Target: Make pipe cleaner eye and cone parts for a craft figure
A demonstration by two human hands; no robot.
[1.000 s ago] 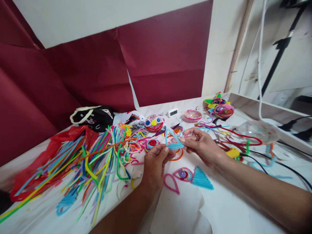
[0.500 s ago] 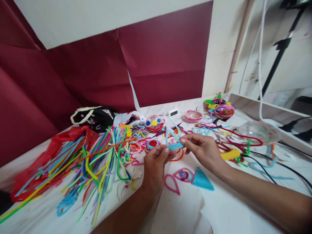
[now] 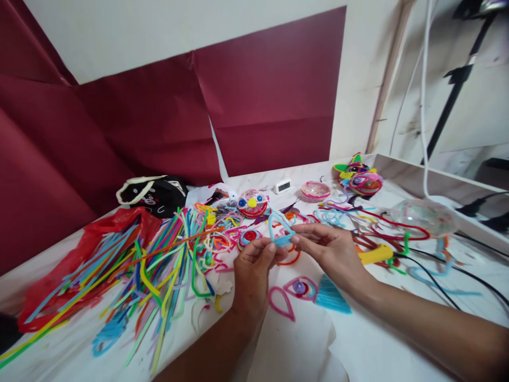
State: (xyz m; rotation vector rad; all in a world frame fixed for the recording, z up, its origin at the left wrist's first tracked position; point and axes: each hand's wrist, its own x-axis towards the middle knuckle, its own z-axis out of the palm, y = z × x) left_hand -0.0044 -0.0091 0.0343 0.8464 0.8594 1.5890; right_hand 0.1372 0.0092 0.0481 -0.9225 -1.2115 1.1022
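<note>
A light blue pipe cleaner point(image 3: 283, 240), bent into a triangular loop, is held up over the table between both hands. My left hand point(image 3: 254, 268) pinches its lower left corner between thumb and fingers. At the lower right corner, my right hand point(image 3: 332, 252) closes thumb and fingertips on it. Below the hands lie a pink teardrop-shaped loop point(image 3: 281, 304), a pink eye shape with a purple centre point(image 3: 300, 287) and a blue triangle of packed pipe cleaner rows point(image 3: 333, 295), partly behind my right wrist.
Loose coloured pipe cleaners point(image 3: 167, 265) spread across the left, some on a red plastic bag point(image 3: 51, 286). Behind stand a black pouch point(image 3: 159, 193), a decorated clear ball point(image 3: 252, 203) and a small digital clock point(image 3: 282, 186). A yellow-handled glue gun point(image 3: 376, 254) and black cables lie at right.
The free blue strand that stuck up from the triangle is now drawn down along its right side. My right fingers have shifted slightly left along the loop; my left hand stays almost still.
</note>
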